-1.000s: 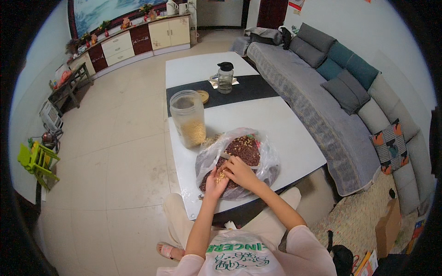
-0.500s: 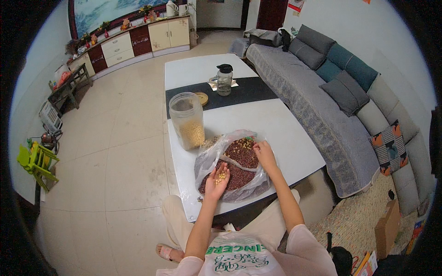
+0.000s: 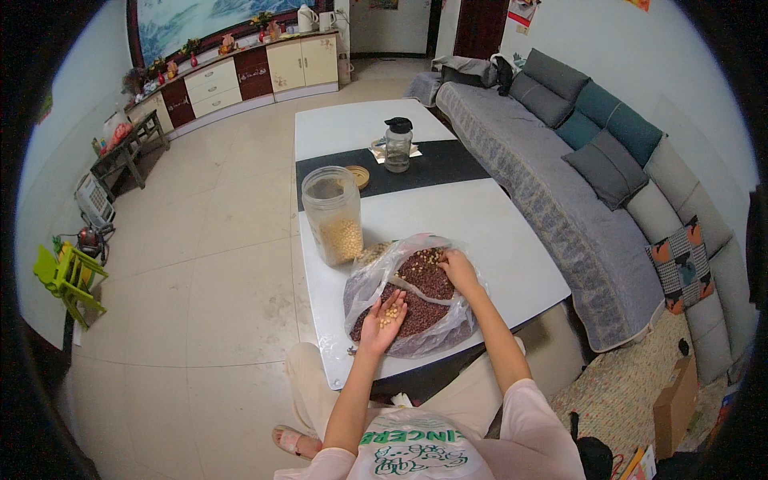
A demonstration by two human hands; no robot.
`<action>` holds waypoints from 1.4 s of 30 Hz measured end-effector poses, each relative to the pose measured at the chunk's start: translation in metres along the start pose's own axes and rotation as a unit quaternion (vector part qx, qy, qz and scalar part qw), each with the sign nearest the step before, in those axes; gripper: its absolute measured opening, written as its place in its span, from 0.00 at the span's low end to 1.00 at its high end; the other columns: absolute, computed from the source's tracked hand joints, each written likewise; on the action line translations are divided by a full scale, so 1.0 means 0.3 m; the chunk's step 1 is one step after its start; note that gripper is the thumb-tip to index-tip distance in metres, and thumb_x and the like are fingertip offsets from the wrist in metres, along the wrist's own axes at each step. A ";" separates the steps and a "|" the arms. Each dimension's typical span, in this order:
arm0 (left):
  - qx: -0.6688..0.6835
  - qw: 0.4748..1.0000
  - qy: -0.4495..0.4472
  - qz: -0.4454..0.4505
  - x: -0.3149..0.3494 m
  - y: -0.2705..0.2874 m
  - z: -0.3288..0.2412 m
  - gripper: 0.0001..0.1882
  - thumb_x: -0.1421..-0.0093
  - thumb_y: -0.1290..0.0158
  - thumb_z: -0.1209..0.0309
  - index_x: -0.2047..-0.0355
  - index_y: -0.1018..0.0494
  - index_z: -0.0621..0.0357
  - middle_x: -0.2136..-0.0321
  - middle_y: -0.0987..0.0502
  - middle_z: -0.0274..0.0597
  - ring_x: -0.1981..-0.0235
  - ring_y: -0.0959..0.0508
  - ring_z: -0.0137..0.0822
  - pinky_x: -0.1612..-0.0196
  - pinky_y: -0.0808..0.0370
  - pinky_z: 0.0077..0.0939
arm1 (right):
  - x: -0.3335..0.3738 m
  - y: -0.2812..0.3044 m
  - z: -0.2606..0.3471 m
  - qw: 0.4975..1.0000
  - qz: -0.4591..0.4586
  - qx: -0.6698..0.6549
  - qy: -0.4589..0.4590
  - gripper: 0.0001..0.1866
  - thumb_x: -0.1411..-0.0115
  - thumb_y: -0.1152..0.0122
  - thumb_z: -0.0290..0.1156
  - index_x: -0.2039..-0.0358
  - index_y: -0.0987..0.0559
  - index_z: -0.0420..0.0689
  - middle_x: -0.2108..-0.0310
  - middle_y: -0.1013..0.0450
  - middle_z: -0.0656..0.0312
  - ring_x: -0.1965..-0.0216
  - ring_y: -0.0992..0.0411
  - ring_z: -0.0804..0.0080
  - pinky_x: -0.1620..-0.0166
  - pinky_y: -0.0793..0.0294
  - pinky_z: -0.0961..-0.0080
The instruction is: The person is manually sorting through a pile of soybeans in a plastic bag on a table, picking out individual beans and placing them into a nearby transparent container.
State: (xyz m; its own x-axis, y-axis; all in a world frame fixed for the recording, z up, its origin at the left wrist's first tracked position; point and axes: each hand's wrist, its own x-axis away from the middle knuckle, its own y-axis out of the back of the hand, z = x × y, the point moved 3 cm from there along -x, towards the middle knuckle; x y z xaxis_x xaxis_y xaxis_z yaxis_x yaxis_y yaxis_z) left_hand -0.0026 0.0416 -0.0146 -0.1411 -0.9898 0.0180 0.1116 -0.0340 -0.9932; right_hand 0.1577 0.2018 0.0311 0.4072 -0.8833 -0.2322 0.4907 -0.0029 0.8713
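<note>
A clear plastic bag (image 3: 452,334) full of small dark red beans (image 3: 422,314) lies opened on the table, with some pale yellow soybeans (image 3: 433,256) scattered over its far part. My left hand (image 3: 382,325) is palm up at the bag's near left side, cupping several soybeans. Over the far right part of the beans, my right hand (image 3: 458,272) reaches down with its fingertips pressed together. Whatever is between those fingertips is too small to make out. Left of the bag stands a clear jar (image 3: 331,212), uncapped and partly filled with soybeans.
The white table (image 3: 504,232) has a black band across it. A round yellowish lid (image 3: 359,176) lies behind the jar, and a black-topped bottle (image 3: 398,146) stands farther back. Along the right runs a grey sofa (image 3: 528,200); a green chair (image 3: 69,280) is at far left.
The whole view has shifted slightly. My right hand has moved a little leftward over the beans. My left hand still holds its soybeans in about the same place.
</note>
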 end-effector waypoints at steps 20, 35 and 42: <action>-0.006 1.000 0.010 -0.004 0.000 -0.006 0.003 0.21 0.39 0.61 0.65 0.54 0.38 0.73 0.55 0.33 0.54 0.56 0.31 0.41 0.45 0.39 0.33 | 0.004 -0.025 0.009 0.997 -0.038 0.016 0.069 0.08 0.52 0.47 0.25 0.69 0.28 0.39 0.66 0.31 0.51 0.61 0.35 0.53 0.57 0.35 0.63; -0.012 0.999 0.002 -0.035 -0.001 -0.031 0.014 0.21 0.39 0.60 0.65 0.54 0.39 0.74 0.56 0.33 0.55 0.57 0.30 0.41 0.46 0.37 0.34 | 0.004 0.028 -0.031 0.963 -0.038 -0.263 -0.049 0.11 0.52 0.41 0.31 0.69 0.24 0.39 0.70 0.27 0.55 0.69 0.29 0.64 0.64 0.31 0.73; 0.007 1.000 0.015 0.023 -0.001 -0.013 0.004 0.22 0.38 0.64 0.65 0.52 0.41 0.75 0.54 0.35 0.55 0.54 0.32 0.41 0.43 0.41 0.34 | 0.107 0.134 0.185 0.927 0.077 -0.364 -0.035 0.11 0.50 0.41 0.33 0.68 0.23 0.39 0.70 0.26 0.64 0.71 0.31 0.79 0.66 0.32 0.82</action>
State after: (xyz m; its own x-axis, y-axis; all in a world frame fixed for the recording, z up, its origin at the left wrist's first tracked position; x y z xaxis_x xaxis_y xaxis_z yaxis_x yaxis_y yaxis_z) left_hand -0.0019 0.0418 -0.0106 -0.1641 -0.9859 -0.0314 0.1328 0.0094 -0.9911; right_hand 0.1477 0.1474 0.0828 0.4780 -0.8748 -0.0784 0.8310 0.4216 0.3628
